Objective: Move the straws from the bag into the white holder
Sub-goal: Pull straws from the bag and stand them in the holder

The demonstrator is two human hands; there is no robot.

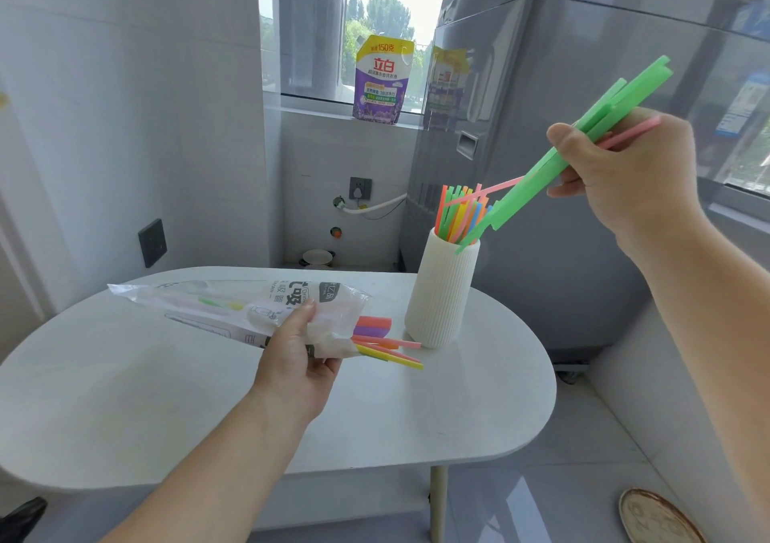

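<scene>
Your right hand (625, 167) pinches green and pink straws (583, 142), lower tips at rim of white ribbed holder (441, 292); holder wall hides lower ends of colourful straws (460, 213) inside. Your left hand (298, 359) grips plastic bag (250, 305) above white table (125, 396); remaining straws (387, 344) poke out mouth. Bag print creased, unreadable. Detergent pouch (381, 80) on sill reads "150克", "立白".

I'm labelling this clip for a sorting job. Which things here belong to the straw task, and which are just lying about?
Part of the job:
right hand gripping green and pink straws
white holder, partly filled
bag in the left hand
straws sticking out of the bag

Just lying about:
detergent pouch on the windowsill
washing machine
plate on the floor
</scene>
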